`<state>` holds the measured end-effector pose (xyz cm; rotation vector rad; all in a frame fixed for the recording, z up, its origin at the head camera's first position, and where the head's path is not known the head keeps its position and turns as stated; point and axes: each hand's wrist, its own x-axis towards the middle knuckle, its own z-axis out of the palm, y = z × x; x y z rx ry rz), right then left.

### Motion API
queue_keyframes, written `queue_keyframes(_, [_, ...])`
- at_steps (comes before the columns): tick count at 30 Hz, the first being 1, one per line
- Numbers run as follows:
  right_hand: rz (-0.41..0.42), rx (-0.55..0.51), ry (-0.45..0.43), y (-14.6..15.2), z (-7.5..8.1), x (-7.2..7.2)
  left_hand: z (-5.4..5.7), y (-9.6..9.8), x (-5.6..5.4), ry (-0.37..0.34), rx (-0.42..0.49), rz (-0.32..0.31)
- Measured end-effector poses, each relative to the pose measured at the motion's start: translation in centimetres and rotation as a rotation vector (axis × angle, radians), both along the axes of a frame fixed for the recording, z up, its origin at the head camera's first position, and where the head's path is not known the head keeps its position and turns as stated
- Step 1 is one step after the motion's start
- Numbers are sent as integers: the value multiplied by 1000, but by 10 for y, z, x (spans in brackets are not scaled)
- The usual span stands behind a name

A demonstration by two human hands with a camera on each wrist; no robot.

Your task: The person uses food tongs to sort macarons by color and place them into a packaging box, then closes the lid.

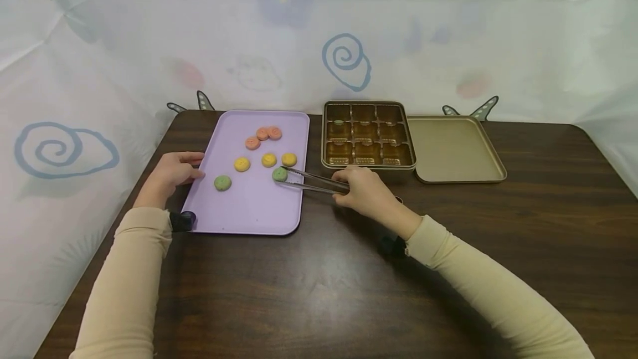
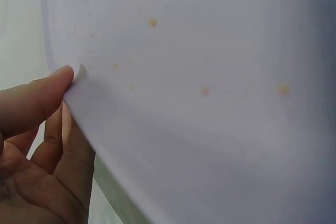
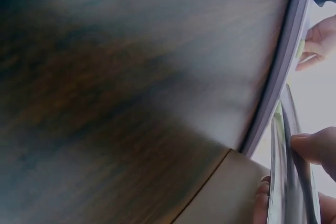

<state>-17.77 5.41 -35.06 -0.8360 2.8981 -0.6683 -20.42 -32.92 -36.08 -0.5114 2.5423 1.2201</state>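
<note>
My left hand pinches the left rim of a lilac tray, thumb on top and fingers beneath, as the left wrist view shows. In my right hand I grip metal tongs that reach over the tray's right edge. Their tips stand on either side of a green macaron; whether they squeeze it I cannot tell. Another green macaron lies near the tray's left side. Further back sit three yellow macarons and three pink macarons.
Right of the tray stands a gold tin with a brown divided insert; something green shows in its left column. A flat gold lid lies against the tin's right side. Behind the dark wooden table hangs a printed white cloth.
</note>
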Motion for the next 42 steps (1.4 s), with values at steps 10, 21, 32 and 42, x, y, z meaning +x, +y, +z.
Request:
queue_keyframes(10, [-32, -92, 26, 8, 17, -1, -2, -2, -1, 4, -1, -9])
queue_keyframes(21, [-164, -160, 5, 37, 40, -14, -5, -3, -3, 5, -1, -15])
queue_keyframes(32, [-252, -107, -31, 72, 39, -27, -5, -3, -2, 5, 4, -18])
queue_keyframes(42, [-264, -80, -35, 86, 33, -28, -3, -3, -2, 6, 11, -21])
